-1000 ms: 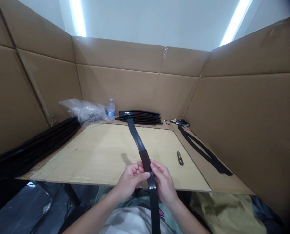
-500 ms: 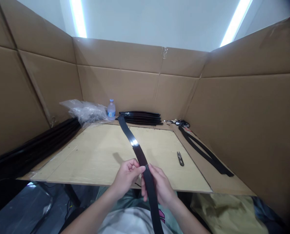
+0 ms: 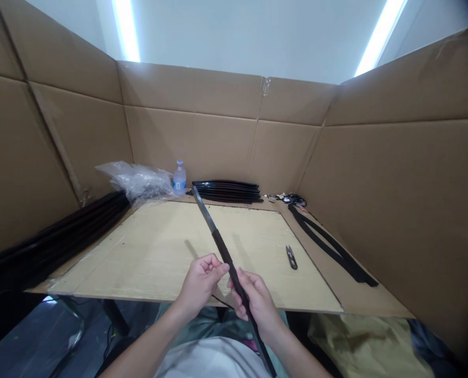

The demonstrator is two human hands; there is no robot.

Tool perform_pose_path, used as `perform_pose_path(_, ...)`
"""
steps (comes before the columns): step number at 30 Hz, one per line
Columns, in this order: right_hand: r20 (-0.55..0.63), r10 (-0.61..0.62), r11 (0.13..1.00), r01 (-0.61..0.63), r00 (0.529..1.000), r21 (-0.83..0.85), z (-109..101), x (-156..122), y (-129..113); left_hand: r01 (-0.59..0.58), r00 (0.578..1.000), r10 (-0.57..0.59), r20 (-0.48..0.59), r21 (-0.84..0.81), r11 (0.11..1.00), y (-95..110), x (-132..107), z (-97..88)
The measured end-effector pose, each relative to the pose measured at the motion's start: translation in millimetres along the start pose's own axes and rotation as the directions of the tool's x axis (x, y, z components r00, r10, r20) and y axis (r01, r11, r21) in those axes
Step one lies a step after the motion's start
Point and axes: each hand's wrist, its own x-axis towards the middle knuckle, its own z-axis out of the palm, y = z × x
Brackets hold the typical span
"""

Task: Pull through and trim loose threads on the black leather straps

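Observation:
A long black strip (image 3: 223, 249), like a belt or trim band, runs from the back of the table towards my body, turned nearly edge-on. Its far part is shiny, and a duller black layer covers the nearer part. My right hand (image 3: 255, 298) wraps its fingers round the strip just below the end of a raised section. Closed in a pinch, my left hand (image 3: 203, 279) has its thumb tip at the strip's left edge; exactly what lies between its fingers is partly hidden. A thin dark cord-like piece (image 3: 221, 301) shows below, between the hands.
Thread snips (image 3: 291, 257) lie on the board (image 3: 151, 247) at right. Two black strips (image 3: 332, 247) rest beyond them. At the back are a stack of black strips (image 3: 226, 191), a bottle (image 3: 179, 178) and clear plastic (image 3: 139, 181). More dark strips (image 3: 61, 236) lie left; cardboard walls (image 3: 218, 131) surround the table.
The strip has turned from its broad face to nearly edge-on. My right hand has wrapped further round it, and my left thumb has shifted slightly left from the face to the edge.

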Motion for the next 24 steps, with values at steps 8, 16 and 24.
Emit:
perform_pose_path(8,0.074,-0.015,1.000,0.016,0.997,-0.014,-4.9,4.2,7.0,-0.001,0.994,0.011,0.110,-0.085,0.996,-2.1,2.2,-6.6)
perform_pose_path(16,0.516,0.020,0.999,-0.039,0.856,0.025,-11.6,-1.3,-2.0,0.116,0.975,-0.068,0.212,-0.222,0.968,-1.1,7.1,-26.4)
perform_pose_path(24,0.378,0.020,1.000,-0.026,0.926,0.011,-7.3,0.1,-5.0,0.096,0.986,-0.065,0.151,-0.208,0.973,-3.7,12.5,-30.2)
